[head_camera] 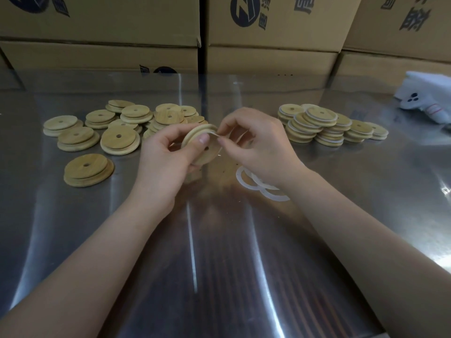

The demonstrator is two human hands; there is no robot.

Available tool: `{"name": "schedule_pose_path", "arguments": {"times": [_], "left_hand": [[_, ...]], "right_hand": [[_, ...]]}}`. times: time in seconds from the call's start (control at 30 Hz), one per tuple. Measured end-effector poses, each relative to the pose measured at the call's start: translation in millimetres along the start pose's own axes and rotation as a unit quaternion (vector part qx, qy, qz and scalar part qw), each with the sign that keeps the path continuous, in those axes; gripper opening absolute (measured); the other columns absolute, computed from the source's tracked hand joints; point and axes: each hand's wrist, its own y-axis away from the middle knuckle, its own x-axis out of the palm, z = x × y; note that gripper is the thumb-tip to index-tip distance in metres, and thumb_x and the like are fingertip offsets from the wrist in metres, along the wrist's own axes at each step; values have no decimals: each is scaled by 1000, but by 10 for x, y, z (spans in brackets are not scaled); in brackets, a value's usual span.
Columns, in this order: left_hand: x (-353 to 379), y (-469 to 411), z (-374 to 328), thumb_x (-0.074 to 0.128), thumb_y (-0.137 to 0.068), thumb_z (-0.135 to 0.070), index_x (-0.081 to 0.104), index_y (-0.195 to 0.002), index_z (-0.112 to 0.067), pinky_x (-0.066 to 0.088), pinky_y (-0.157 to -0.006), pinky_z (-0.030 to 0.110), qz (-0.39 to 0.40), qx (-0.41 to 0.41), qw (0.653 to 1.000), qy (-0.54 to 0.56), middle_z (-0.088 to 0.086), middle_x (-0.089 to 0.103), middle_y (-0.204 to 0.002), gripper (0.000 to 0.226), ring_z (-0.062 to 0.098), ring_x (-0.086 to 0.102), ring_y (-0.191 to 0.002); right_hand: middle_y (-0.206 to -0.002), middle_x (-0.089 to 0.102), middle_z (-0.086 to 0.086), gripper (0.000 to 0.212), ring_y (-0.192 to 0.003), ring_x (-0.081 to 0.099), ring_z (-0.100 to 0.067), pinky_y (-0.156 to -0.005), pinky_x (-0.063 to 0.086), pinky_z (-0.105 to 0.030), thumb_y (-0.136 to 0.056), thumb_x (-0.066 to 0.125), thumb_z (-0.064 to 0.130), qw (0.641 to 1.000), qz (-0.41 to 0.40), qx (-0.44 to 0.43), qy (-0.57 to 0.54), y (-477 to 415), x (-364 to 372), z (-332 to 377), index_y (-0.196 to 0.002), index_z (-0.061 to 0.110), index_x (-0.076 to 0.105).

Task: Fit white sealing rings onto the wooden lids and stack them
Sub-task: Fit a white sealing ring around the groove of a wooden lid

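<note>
Wooden lid (193, 137) clasped in left hand (166, 153), right hand (260, 142) pinching white ring (213, 134) at its rim

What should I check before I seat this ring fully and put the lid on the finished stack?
1. Left hand grips the wooden lid: ok.
2. Right hand pinches the white sealing ring at the lid's rim: ok.
3. Ring seated all round the lid: cannot tell, far side hidden.
4. Spare rings lie on the steel table under the right wrist: ok.
5. Stack of ringed lids has room on top: ok.
</note>
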Motion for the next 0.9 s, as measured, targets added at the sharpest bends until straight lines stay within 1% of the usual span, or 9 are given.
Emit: {"name": "schedule_pose_path", "arguments": {"times": [0.1, 0.17, 0.27, 0.33, 0.4, 0.5, 0.57, 0.73, 0.9], "left_hand": [[-6, -3, -2, 68, -89, -15, 71, -106, -17, 60, -82, 40, 7, -16, 999, 31, -2, 73, -102, 17, 13, 70, -97], [3, 6, 5, 69, -88, -14, 69, -104, -16, 60, -82, 44, 7, -16, 999, 41, 2, 72, -104, 16, 16, 69, -98], [2, 6, 13, 71, -85, -13, 66, -95, -20, 62, -75, 37, -5, 11, 1000, 14, -3, 73, -96, 13, 12, 70, -92], [-10, -5, 10, 72, -84, -9, 66, -93, -20, 62, -74, 33, -9, 32, 999, -8, -4, 73, -93, 15, 8, 70, -90], [-19, -15, 5, 72, -84, -5, 65, -91, -20, 61, -78, 33, -12, 49, 998, -24, -7, 73, -91, 18, 6, 70, -90], [-17, -21, -4, 73, -82, -3, 64, -88, -23, 58, -85, 38, -15, 82, 994, -72, -9, 71, -92, 23, 4, 69, -89], [-18, -24, -9, 73, -81, -1, 64, -87, -24, 57, -88, 38, -16, 92, 992, -81, -8, 70, -92, 26, 4, 68, -88], [-29, -28, -24, 74, -80, 2, 65, -88, -21, 55, -88, 27, -3, 111, 989, -96, -7, 69, -91, 26, 6, 68, -89], [-25, -15, -24, 74, -80, 1, 67, -92, -18, 52, -87, 19, 9, 126, 985, -116, -9, 68, -90, 24, 2, 66, -88]], "right_hand": [[-81, 65, -6, 2, -71, 60, -18, -66, 51, -31, -83, 69, 1, 1000, -16, 5, -5, 6, 8, -1, -84, 1, 67], [-80, 65, -6, 1, -72, 60, -18, -66, 50, -29, -83, 68, 1, 1000, -22, -2, -6, 8, 29, 9, -83, 1, 68], [-80, 66, -6, 1, -72, 60, -17, -66, 50, -25, -84, 67, 2, 1000, -20, -10, -6, 5, 49, 9, -83, 2, 68], [-79, 66, -5, 2, -73, 59, -15, -67, 48, -21, -85, 67, 3, 1000, -22, -4, -10, 4, 58, 2, -83, 4, 68], [-78, 66, -4, 2, -72, 59, -13, -67, 47, -19, -84, 68, 3, 1000, -25, 7, -12, 8, 68, -4, -82, 3, 68], [-79, 67, -4, 2, -74, 60, -15, -68, 48, -22, -85, 67, 3, 999, -28, 26, -21, 14, 74, 0, -83, 3, 68], [-79, 67, -4, 3, -74, 61, -15, -68, 49, -23, -85, 67, 3, 999, -25, 30, -21, 13, 68, 5, -83, 2, 69], [-80, 66, -4, 3, -76, 60, -14, -69, 46, -19, -85, 67, 2, 999, -11, 39, -17, -8, 29, 13, -84, 1, 69], [-78, 60, 1, 3, -74, 54, -11, -70, 40, -11, -83, 69, 2, 1000, 2, 31, -6, -20, 12, -11, -82, 4, 70]]}}
